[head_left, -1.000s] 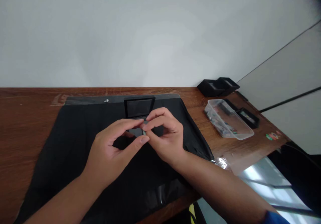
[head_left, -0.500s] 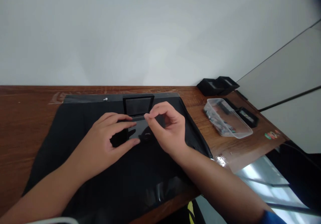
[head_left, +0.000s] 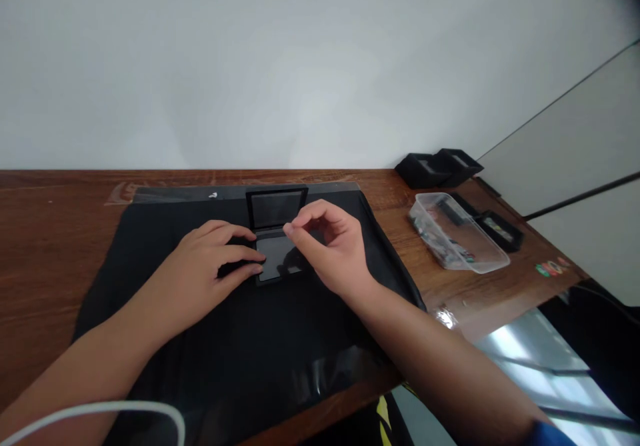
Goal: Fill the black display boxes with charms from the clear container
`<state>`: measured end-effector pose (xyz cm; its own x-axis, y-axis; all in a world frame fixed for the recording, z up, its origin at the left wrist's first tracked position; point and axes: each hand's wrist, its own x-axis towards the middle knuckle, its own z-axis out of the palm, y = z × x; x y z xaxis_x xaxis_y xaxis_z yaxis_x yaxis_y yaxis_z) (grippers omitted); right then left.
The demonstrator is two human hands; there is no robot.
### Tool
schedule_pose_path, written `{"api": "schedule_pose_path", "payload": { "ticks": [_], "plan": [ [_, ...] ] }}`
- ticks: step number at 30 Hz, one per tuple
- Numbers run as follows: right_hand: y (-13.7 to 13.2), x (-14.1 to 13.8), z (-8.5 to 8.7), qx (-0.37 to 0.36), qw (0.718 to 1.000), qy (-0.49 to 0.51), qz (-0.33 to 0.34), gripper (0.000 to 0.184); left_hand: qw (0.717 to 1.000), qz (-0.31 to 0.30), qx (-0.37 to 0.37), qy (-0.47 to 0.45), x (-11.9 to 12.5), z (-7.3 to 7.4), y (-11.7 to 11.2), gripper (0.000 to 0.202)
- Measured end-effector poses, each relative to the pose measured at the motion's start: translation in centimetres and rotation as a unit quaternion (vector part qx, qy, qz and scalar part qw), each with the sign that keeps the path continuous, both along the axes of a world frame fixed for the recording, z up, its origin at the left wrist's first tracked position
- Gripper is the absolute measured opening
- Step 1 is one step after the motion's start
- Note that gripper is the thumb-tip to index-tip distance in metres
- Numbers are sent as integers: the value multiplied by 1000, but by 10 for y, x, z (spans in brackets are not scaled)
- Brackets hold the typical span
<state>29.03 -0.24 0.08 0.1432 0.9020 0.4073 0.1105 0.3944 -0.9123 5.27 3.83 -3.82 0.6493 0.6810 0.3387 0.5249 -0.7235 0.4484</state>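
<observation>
A thin black hinged case (head_left: 273, 279) lies opened on a black mat (head_left: 240, 359). Its framed lid (head_left: 277, 210) stands up at the back, and its glossy base reflects the hand above. At the base's left edge rests my left hand (head_left: 205, 256), fingers spread and fingertips at the rim, gripping nothing. My right hand (head_left: 333, 243) hovers over the right part of the base with thumb and index finger pinched together. Whatever is in that pinch, if anything, is too small to make out. The right hand hides part of the base.
On the wooden table (head_left: 40, 246), a clear plastic box (head_left: 485, 249) with small items stands at the right. Black bins (head_left: 425, 171) sit behind it, and a black tray (head_left: 500, 229) beside it. A white cable (head_left: 115, 406) crosses my left forearm.
My left hand's fingers have drawn closer together and now sit at the base's left edge, uncovering more of it. The right hand, still pinched, has shifted slightly left.
</observation>
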Motion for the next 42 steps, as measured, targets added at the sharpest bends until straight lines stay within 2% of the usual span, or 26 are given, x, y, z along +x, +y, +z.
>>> {"api": "schedule_pose_path", "payload": {
  "ticks": [7, 15, 19, 23, 27, 33, 36, 40, 42],
  "plan": [
    [-4, -3, -3, 22, 998, -33, 46, 8, 999, -1, -16, -32, 16, 3, 0, 38],
    [-1, 0, -7, 25, 992, -100, 72, 20, 996, 71, -13, -56, 34, 5, -5, 38],
    [0, 4, -6, 8, 990, -119, 77, 24, 994, 91, -35, -43, 24, 13, -8, 42],
    [1, 7, -6, -1, 986, -142, 82, 25, 998, 59, -22, -5, 6, 10, -4, 42],
    [0, 6, -8, -15, 978, -182, 104, 25, 999, 48, -14, 0, 4, 5, -3, 36],
    [-1, 7, -11, -14, 966, -230, 119, 20, 997, 73, -20, -18, 24, 5, -7, 36],
    [-2, 5, -12, -7, 963, -221, 153, 15, 996, 82, -19, -27, 29, 3, -6, 26],
    [-5, 0, -9, 37, 950, -245, 189, 8, 996, 83, -13, -9, 29, 3, 0, 10],
    [-8, -1, -3, 69, 943, -254, 205, 6, 998, 63, -21, -9, 28, 4, 2, 11]
  ]
}}
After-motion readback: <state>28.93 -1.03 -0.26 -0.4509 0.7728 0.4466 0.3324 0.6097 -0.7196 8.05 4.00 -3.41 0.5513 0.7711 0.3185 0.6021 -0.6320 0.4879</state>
